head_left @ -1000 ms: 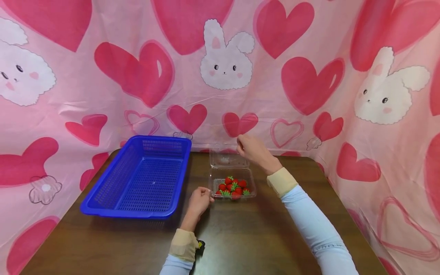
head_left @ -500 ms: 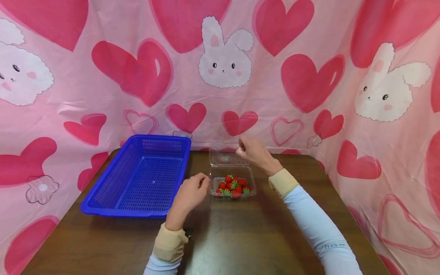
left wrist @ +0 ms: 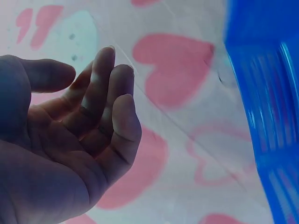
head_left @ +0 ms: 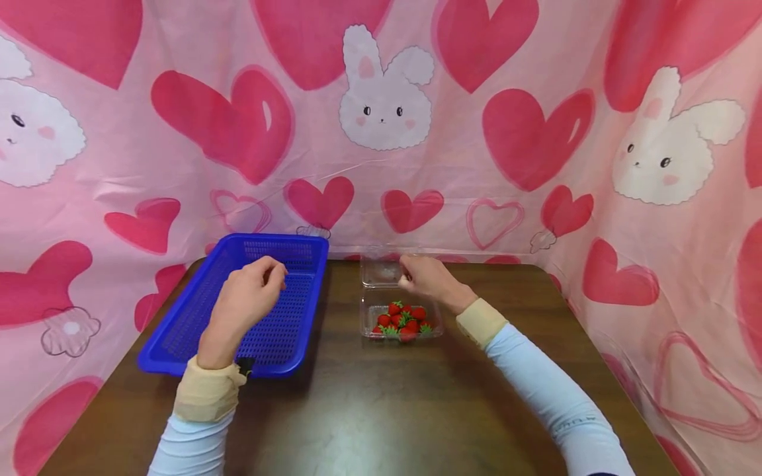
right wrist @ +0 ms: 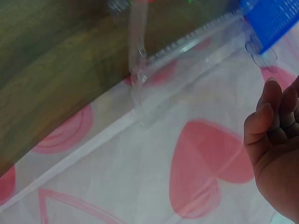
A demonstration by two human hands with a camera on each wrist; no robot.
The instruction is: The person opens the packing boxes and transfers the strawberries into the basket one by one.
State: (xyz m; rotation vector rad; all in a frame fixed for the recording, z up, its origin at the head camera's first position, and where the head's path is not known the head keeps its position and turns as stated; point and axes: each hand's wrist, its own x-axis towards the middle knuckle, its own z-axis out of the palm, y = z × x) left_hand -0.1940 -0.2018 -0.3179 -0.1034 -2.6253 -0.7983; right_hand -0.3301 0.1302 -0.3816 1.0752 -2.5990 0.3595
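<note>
A clear plastic clamshell box (head_left: 370, 330) stands on the brown table with several red strawberries (head_left: 402, 320) in its base. Its lid (head_left: 380, 270) is folded back toward the curtain and also shows in the right wrist view as the clear lid (right wrist: 187, 58). My right hand (head_left: 411, 274) hovers at the lid's right side, just behind the strawberries. Its fingers (right wrist: 273, 121) are loosely curled and hold nothing. My left hand (head_left: 270, 271) hangs over the blue basket (head_left: 178, 344). The left hand's fingers (left wrist: 110, 100) are relaxed and empty.
The blue perforated basket is empty and takes up the table's left half. A pink curtain with hearts and bunnies (head_left: 383, 99) closes in the back and both sides. The table's wooden top (head_left: 387, 410) stretches toward me in front of the box.
My left hand let go of the clamshell's front left corner and swung left and up over the basket. My right hand sank a little beside the open lid.
</note>
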